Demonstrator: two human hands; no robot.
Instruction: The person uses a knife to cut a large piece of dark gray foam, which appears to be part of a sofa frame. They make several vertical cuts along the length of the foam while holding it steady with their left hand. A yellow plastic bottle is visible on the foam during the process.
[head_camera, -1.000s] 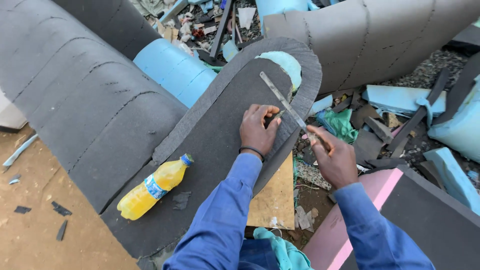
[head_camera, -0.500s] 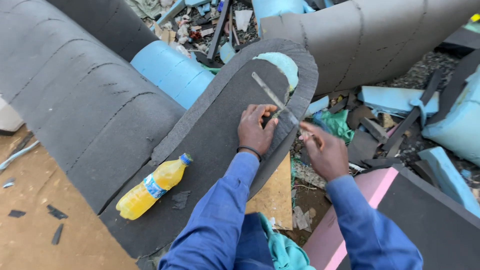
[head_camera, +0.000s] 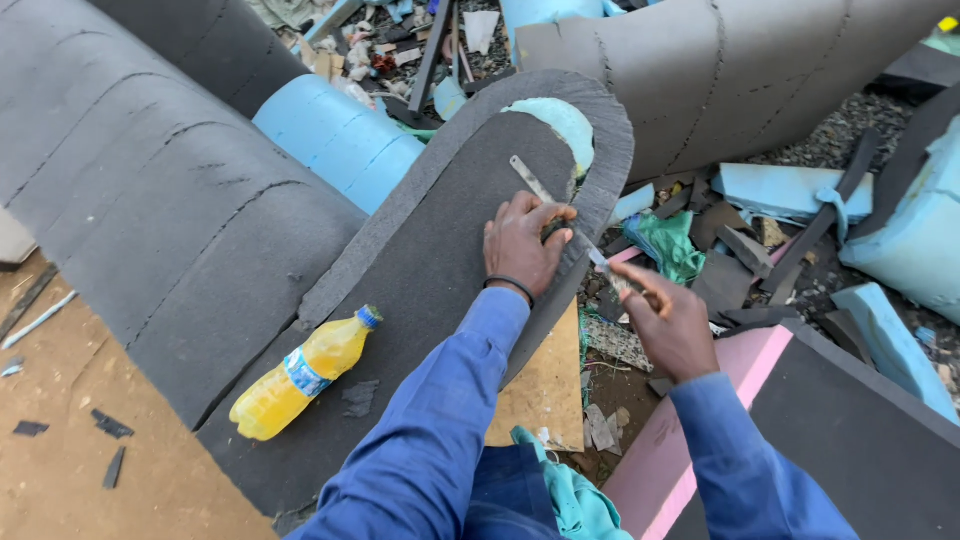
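Hands unmoved: left (head_camera: 522, 243) still pins foam sheet (head_camera: 420, 290), right (head_camera: 668, 318) still grips blade (head_camera: 560, 212).

Both arms, in blue sleeves, extend forward from the lower edge of the view toward the dark foam sheet (head_camera: 420, 300), the landmark for all positions. The left hand (head_camera: 522, 245) lies palm-down near the sheet's right edge, fingers curled and knuckles raised, thumb tucked toward the fingertips; a dark band circles the wrist just above the cuff. The left forearm crosses the sheet's lower right part. The right hand (head_camera: 668, 322) sits just off the sheet's right edge, lower than the left, fingers closed around the handle end of a thin metal blade (head_camera: 560, 210), index finger extended along it. The two hands are near, not touching.
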